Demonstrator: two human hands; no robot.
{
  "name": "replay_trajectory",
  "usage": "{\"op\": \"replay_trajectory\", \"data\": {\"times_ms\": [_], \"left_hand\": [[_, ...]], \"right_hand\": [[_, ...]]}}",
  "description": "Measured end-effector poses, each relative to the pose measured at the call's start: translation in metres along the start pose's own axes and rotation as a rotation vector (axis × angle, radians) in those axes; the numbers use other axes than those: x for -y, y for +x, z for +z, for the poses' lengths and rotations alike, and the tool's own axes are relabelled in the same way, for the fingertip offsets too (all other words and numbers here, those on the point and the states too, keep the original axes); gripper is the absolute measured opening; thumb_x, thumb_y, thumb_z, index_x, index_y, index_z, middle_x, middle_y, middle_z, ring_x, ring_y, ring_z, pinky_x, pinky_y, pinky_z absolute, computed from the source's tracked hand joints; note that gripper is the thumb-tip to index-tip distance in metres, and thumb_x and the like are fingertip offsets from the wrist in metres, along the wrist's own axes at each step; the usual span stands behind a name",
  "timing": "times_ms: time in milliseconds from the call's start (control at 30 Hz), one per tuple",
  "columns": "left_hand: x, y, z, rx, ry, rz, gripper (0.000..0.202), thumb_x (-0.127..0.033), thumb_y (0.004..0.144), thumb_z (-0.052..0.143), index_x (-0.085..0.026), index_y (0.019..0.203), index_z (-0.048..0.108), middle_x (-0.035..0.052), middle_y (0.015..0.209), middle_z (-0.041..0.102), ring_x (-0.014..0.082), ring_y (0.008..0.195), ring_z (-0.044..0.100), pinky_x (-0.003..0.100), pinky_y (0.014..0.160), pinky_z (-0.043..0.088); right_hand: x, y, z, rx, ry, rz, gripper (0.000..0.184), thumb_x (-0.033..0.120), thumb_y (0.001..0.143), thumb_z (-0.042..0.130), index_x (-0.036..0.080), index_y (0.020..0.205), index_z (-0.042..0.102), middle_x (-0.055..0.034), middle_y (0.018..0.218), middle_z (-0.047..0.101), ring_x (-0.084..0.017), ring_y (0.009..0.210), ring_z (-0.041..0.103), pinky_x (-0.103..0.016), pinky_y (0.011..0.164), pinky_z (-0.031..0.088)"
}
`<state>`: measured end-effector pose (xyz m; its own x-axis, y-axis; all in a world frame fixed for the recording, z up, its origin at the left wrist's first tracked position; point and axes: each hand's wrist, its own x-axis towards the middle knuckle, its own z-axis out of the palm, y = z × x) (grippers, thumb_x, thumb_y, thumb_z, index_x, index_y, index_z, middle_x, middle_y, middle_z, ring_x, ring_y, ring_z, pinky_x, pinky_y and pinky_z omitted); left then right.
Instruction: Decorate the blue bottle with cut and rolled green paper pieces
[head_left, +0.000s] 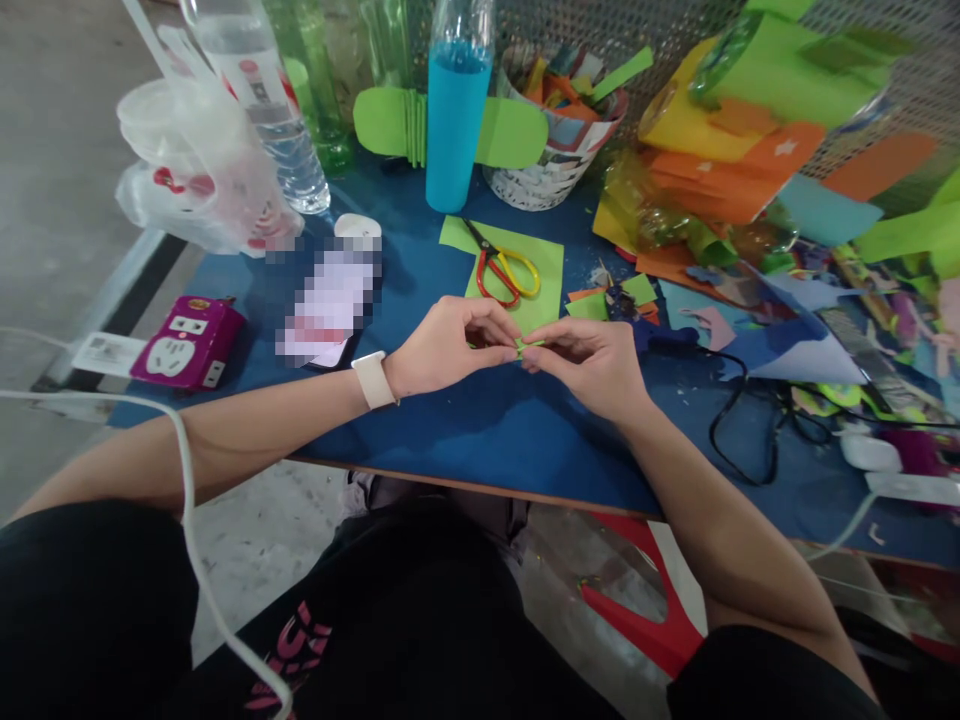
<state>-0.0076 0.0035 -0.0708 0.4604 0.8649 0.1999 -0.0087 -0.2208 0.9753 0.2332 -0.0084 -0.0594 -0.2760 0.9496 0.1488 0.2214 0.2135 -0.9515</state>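
Pinching grn strip (533,344), bskt (538,182) w/ scraps (561,97)

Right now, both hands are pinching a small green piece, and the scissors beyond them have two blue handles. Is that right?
Not quite: the head view shows one red and one yellow handle on the scissors. The left hand and right hand do pinch a small green piece, with the scissors beyond.

Blue counter (450,430) over a grey floor (52,190)
Perforated mesh (926,95) backs the upper right; a metal bar (124,300) slants beside the counter at middle left.
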Motion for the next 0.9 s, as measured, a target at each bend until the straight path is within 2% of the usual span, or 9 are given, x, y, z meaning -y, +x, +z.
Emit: {"op": "replay_trajectory", "data": {"times_ms": [233, 400, 533, 700, 900], "left_hand": [[0.0023, -0.0005, 0.0001, -0.010, -0.061, -0.081, 0.023, -0.023, 0.091, 0.095, -0.014, 0.107, 0.081, 0.0103, 0.098, 0.090, 0.0215, 0.094, 0.089, 0.031, 0.085, 0.071], [0.0051, 0.0001, 0.0011, -0.001, -0.113, -0.131, 0.027, -0.024, 0.089, 0.098, -0.014, 0.106, 0.080, 0.0103, 0.098, 0.090, 0.0201, 0.091, 0.088, 0.031, 0.085, 0.071], [0.0051, 0.0003, 0.0018, -0.010, -0.149, -0.147, 0.026, -0.024, 0.087, 0.098, -0.015, 0.105, 0.081, 0.0093, 0.097, 0.089, 0.0189, 0.089, 0.087, 0.030, 0.085, 0.071], [0.0052, 0.0005, 0.0010, -0.001, -0.147, -0.143, 0.026, -0.023, 0.086, 0.099, -0.014, 0.105, 0.082, 0.0094, 0.096, 0.089, 0.0188, 0.089, 0.087, 0.030, 0.084, 0.070], [0.0069, 0.0008, 0.0005, 0.008, -0.134, -0.133, 0.027, -0.023, 0.087, 0.099, -0.013, 0.106, 0.083, 0.0094, 0.096, 0.089, 0.0191, 0.090, 0.087, 0.030, 0.086, 0.070]], "right_hand": [[0.0000, -0.0001, 0.0001, -0.010, 0.030, 0.008, 0.041, 0.057, 0.084, 0.106, 0.024, 0.100, 0.089, -0.0055, 0.085, 0.087, -0.022, 0.070, 0.083, -0.041, 0.072, 0.076], [0.0010, -0.0003, 0.0015, -0.027, 0.038, -0.016, 0.040, 0.059, 0.084, 0.105, 0.024, 0.095, 0.087, -0.0050, 0.083, 0.086, -0.021, 0.068, 0.081, -0.040, 0.069, 0.074], [0.0043, -0.0016, 0.0029, -0.080, 0.017, -0.014, 0.045, 0.061, 0.081, 0.106, 0.026, 0.101, 0.086, -0.0035, 0.082, 0.086, -0.022, 0.067, 0.081, -0.040, 0.067, 0.073], [0.0056, -0.0027, 0.0035, -0.109, -0.012, -0.014, 0.043, 0.061, 0.079, 0.107, 0.025, 0.087, 0.084, -0.0052, 0.080, 0.085, -0.024, 0.068, 0.081, -0.044, 0.068, 0.075], [0.0015, -0.0022, 0.0044, -0.124, 0.015, -0.046, 0.035, 0.053, 0.079, 0.109, 0.024, 0.087, 0.090, -0.0048, 0.077, 0.086, -0.024, 0.066, 0.082, -0.042, 0.066, 0.074]]}}
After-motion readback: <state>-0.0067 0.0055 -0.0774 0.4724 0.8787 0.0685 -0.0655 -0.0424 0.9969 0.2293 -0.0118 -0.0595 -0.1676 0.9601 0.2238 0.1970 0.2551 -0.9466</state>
